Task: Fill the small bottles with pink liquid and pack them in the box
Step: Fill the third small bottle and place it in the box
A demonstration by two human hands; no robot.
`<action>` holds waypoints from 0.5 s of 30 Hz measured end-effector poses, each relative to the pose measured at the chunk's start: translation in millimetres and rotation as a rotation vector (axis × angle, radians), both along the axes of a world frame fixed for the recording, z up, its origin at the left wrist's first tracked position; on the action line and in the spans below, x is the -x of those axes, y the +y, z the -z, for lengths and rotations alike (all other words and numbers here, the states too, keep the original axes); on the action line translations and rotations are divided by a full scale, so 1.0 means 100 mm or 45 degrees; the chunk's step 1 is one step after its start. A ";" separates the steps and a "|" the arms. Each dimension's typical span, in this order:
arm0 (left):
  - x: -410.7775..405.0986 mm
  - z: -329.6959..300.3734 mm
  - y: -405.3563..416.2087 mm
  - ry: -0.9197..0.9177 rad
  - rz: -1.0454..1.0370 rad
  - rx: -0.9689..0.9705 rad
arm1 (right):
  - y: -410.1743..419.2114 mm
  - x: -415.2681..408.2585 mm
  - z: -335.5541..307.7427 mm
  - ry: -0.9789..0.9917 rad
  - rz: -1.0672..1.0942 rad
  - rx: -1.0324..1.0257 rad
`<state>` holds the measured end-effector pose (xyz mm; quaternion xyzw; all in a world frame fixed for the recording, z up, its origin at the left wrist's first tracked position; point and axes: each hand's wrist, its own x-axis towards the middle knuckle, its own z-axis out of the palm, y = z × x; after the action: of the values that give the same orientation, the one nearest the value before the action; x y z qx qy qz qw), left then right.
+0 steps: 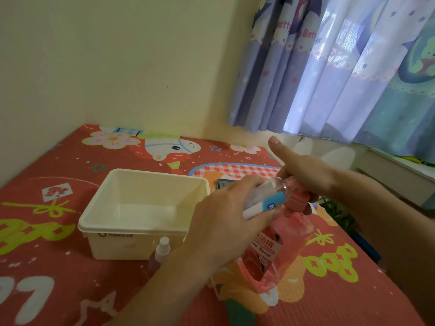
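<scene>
You have one cream box (143, 215), empty. Just in front of the box stands one small spray bottle (162, 251). Right of the box are one pink pump bottle (266, 252) and one clear small bottle (263, 196).

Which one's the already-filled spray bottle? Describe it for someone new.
Find the cream plastic box on the red patterned mat. The small spray bottle stands just outside its near wall. White cap, pinkish contents; far smaller than the big pink pump bottle.
</scene>
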<state>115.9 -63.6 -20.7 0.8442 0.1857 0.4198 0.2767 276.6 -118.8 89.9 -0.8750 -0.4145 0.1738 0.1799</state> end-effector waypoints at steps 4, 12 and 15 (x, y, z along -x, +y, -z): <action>-0.01 0.02 0.01 0.007 -0.007 0.000 | 0.01 0.02 0.06 -0.013 0.009 -0.061; -0.01 0.00 0.00 -0.033 -0.009 -0.018 | -0.02 0.04 -0.08 0.015 -0.029 0.003; -0.01 0.02 0.02 -0.004 -0.019 -0.029 | -0.01 0.07 0.02 -0.041 0.012 -0.105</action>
<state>116.7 -62.0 -22.3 0.8453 0.1867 0.4252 0.2643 269.2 -120.2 88.0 -0.8715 -0.4199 0.1416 0.2102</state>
